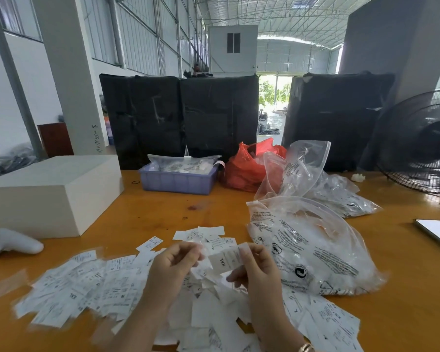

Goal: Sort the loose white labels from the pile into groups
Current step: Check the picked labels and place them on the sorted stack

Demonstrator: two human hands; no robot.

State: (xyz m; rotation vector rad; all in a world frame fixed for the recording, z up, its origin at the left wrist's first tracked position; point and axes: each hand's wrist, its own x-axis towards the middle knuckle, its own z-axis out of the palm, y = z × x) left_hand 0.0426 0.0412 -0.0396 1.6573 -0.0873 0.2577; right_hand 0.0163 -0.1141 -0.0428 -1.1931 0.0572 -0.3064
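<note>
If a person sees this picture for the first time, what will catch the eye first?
First, the two hands at the centre: the left hand and right hand together hold up one white label marked XXL. Under them, a wide pile of loose labels covers the near side of the orange table. Behind, a red plastic bag stands out.

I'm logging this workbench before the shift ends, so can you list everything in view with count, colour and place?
labels: many, white, piled on the near table
held label: one, white, between both hands
table: one, orange-brown
box: one, white, left
controller: one, white, left edge
tray: one, purple, centre back
red bag: one, beside the tray
clear bags: several, right of the pile
fan: one, black, far right
phone: one, right edge
bales: black-wrapped, behind the table
left hand: pinches the held label
right hand: pinches the held label
</note>
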